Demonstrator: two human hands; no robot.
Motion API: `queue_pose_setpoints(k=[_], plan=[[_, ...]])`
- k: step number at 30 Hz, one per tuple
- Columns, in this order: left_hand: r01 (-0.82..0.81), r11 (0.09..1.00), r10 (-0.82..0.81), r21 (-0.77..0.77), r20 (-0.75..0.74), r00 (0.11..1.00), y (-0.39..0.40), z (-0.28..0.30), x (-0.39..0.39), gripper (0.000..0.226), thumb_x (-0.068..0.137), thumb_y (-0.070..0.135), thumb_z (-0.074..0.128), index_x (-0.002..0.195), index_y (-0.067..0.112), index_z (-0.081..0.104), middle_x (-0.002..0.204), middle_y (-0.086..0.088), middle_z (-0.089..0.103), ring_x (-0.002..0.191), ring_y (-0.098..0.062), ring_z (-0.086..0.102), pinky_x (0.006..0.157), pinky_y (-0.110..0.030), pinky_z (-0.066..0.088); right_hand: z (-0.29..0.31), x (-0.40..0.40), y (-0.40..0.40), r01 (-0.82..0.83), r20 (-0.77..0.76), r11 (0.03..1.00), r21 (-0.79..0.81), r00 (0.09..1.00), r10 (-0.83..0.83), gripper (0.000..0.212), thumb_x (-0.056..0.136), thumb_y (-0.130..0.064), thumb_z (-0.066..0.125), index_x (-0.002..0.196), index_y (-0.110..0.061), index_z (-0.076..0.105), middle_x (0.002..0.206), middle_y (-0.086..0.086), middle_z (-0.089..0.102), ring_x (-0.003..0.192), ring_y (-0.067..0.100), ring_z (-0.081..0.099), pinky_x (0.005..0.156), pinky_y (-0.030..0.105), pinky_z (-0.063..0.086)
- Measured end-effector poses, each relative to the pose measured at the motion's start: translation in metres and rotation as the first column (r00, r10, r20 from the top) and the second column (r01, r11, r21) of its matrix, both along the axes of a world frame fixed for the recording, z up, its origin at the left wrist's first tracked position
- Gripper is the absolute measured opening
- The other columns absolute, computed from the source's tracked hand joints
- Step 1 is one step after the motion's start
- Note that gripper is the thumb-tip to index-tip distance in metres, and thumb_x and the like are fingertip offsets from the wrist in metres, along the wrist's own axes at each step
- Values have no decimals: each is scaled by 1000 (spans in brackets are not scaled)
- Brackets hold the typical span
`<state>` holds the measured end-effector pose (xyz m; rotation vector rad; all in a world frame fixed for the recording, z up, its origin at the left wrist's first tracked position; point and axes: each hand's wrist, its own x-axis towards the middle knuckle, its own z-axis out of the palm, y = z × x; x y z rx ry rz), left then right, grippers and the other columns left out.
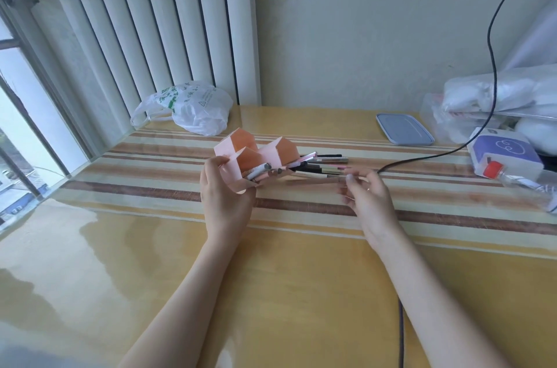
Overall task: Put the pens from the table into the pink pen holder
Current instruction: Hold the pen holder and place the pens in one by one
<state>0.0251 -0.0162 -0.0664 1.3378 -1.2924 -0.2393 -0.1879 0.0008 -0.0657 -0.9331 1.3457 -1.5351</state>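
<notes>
A home is suggested: a striped, glass-topped table (301,277) is set against a wall, with a white radiator (144,36) and window (18,114) beyond the hands, and a plastic shopping bag (196,108) lying nearby.

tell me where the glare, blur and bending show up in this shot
Head view: window light from the left puts broad glare on the glossy table; the right hand is motion-blurred around its fingers, while the left hand on the pink pen holder is sharper; the wide lens bends the radiator.
</notes>
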Motion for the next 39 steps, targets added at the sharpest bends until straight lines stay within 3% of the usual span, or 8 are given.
queue_pose_setpoints(k=[2, 6, 10, 16, 24, 29, 35, 39], plan=[[-7, 1000, 7, -2, -10, 1000, 0, 1, 1, 53, 65, 3, 70, 111, 12, 46, 107, 7, 46, 108, -17, 43, 81, -16, 26, 3, -2, -1, -13, 306, 1000, 11, 952, 9, 12, 96, -6, 48, 91, -16, 50, 85, 6, 60, 71, 20, 66, 62, 26, 52], [-7, 1000, 8, -10, 29, 1000, 0, 0, 2, 54, 65, 0, 69, 112, 12, 45, 107, 6, 46, 109, -21, 43, 81, -17, 26, 7, -4, 1, -71, 557, 997, 43, 829, 35, 11, 94, -5, 48, 85, -9, 52, 72, 9, 59, 56, 17, 68, 51, 23, 55], [4, 1000, -3, -18, 65, 998, 0, -1, 1, 52, 66, 1, 69, 111, 12, 45, 111, -2, 51, 109, -23, 44, 83, -24, 30, 9, -1, 1, -92, 611, 993, 74, 791, 28, 13, 93, -7, 51, 80, -7, 54, 55, 3, 58, 48, 13, 61, 46, 20, 51], [42, 999, -41, -9, 98, 994, 2, 1, -2, 54, 65, 0, 70, 111, 13, 45, 113, -2, 51, 109, -21, 43, 83, -23, 29, 7, 0, -1, -53, 558, 998, 46, 830, 18, 12, 94, -7, 51, 83, -7, 54, 65, 6, 56, 49, 12, 60, 47, 19, 51], [84, 996, -84, 8, 161, 983, 4, 0, -7, 54, 67, -1, 67, 113, 15, 44, 114, 5, 49, 111, -17, 41, 79, -13, 24, 24, 9, 8, 303, 332, 905, -298, 922, -199, 13, 95, -9, 52, 89, -15, 42, 85, 10, 62, 67, 20, 69, 66, 23, 56], [103, 995, -103, 9, 182, 978, 4, 0, -8, 54, 65, -1, 68, 112, 15, 45, 115, 1, 50, 110, -18, 42, 80, -15, 26, 26, 27, 16, 232, -13, 778, -584, 956, -294, 21, 90, -5, 60, 84, -19, 45, 85, 7, 64, 77, 23, 70, 72, 32, 58], [134, 991, -128, -10, 235, 963, 3, -3, -10, 57, 63, -1, 68, 112, 16, 45, 112, 3, 49, 108, -16, 42, 80, -15, 26, 9, 45, 15, -168, -608, 732, -660, 692, -389, 15, 87, -25, 61, 80, -12, 64, 86, -3, 70, 88, 12, 63, 78, 30, 52], [87, 996, -84, -9, 154, 984, -2, -2, -5, 55, 64, 0, 69, 109, 18, 44, 108, 8, 48, 107, -16, 43, 80, -22, 30, 5, 45, 9, -206, -690, 775, -597, 625, -366, 31, 94, -33, 43, 103, -17, 68, 123, -1, 64, 119, 17, 51, 103, 35, 38]])
